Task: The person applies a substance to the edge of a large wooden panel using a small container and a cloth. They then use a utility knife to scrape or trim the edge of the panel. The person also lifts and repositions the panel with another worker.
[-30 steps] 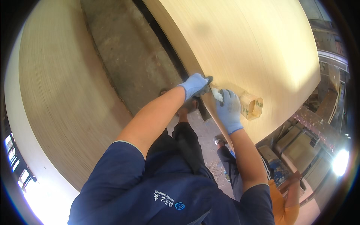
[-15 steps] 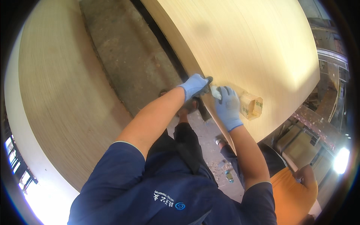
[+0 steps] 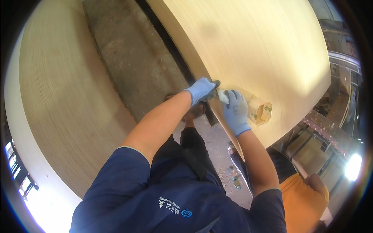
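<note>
White wad (image 3: 223, 96), one, pinched by right hand (image 3: 236, 110), left hand (image 3: 202, 91) curled at one panel (image 3: 256, 50), hold unclear, one hollow tube (image 3: 254, 110)

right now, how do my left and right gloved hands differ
The left hand is at the edge of the pale wood sheet; the right hand is over its top face. The left hand is curled, its grip unclear; the right hand holds a small white item at its fingers. Both wear light blue gloves with dark areas.
</note>
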Tool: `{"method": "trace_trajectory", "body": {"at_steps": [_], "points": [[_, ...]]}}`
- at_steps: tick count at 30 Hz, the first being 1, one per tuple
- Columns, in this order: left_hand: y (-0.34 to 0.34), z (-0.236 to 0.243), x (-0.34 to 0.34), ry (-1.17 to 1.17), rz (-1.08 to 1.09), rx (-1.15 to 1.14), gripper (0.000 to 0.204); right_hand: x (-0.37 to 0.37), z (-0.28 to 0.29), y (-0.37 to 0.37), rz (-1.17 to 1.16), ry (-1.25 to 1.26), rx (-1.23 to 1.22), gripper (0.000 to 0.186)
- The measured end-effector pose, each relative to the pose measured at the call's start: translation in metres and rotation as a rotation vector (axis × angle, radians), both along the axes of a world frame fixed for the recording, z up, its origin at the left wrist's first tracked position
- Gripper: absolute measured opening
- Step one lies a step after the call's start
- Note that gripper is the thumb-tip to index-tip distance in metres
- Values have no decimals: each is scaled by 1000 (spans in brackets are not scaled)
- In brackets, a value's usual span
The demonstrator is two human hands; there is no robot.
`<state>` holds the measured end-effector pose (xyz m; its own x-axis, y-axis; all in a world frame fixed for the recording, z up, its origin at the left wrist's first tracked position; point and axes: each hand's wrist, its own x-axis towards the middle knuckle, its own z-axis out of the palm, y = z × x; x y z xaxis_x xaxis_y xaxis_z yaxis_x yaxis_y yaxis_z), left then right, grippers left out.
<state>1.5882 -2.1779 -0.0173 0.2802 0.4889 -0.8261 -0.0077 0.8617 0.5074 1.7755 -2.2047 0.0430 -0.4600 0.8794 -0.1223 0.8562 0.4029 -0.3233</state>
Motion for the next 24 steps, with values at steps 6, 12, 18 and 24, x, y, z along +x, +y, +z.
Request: {"method": "trace_trajectory", "body": {"at_steps": [6, 12, 18, 24], "points": [[-1, 0, 0, 18, 13, 14, 49, -3, 0, 2, -33, -91, -97, 30], [-1, 3, 0, 41, -14, 5, 49, -1, 1, -1, -11, -34, -30, 31], [0, 4, 0, 59, -9, 29, 52, 18, 21, -18, -189, 130, -145, 35], [0, 4, -1, 68, -70, 17, 56, 20, 28, -29, -363, 240, -395, 38]]}}
